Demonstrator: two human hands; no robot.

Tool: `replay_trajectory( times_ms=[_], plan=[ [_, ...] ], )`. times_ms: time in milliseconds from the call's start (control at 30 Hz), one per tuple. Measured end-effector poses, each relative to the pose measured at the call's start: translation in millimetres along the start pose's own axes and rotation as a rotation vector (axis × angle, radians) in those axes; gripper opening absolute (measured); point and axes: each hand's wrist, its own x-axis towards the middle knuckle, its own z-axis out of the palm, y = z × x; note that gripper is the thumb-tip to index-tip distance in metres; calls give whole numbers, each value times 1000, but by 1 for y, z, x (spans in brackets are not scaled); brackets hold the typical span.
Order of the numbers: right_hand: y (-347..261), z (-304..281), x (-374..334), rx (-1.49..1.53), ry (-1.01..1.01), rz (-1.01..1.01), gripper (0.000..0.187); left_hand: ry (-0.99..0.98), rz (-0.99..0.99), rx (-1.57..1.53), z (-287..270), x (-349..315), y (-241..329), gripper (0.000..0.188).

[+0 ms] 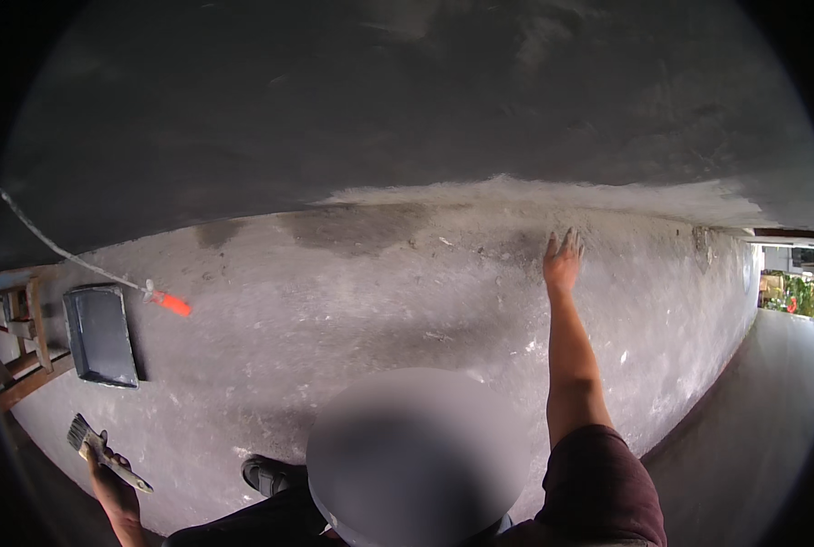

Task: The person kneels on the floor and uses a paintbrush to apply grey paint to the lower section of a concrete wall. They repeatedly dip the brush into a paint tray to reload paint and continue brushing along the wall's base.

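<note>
My right hand (562, 260) is stretched up on a straight arm with a maroon sleeve. Its palm lies flat and its fingers are spread against the rough grey wall (352, 310), just under the pale strip (516, 193) where the wall meets the dark ceiling. It holds nothing. Low at the left, my left hand (110, 483) grips the handle of a flat paintbrush (106, 454), bristles pointing up and to the left, away from the wall.
A grey paint tray (101, 335) rests by a wooden ladder frame (24, 356) at the left. A long pole with an orange grip (171, 304) leans above it. A dark shoe (265, 474) shows near the bottom. Greenery lies beyond an opening (790, 292) at the right.
</note>
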Motion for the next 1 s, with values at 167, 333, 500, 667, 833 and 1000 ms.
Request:
replay_trajectory(
  times_ms=[167,333,500,667,833,1000],
  plan=[
    [-214,-34,-68,411,-578,-713,72,16,-9,90,-16,0,5,41],
    [-353,-23,-47,518,-493,-1307,81,0,-32,144,15,7,5,45],
    [-259,8,-2,498,-702,-1101,77,50,-37,232,-19,4,13,50],
    [-52,-8,27,228,-521,-599,72,59,-18,305,-69,17,1,51],
    [80,31,35,22,-166,514,76,33,-55,233,-84,48,-21,47],
    [-139,-20,-18,327,-656,-353,69,-32,-49,318,-44,50,-14,48]
  ],
)
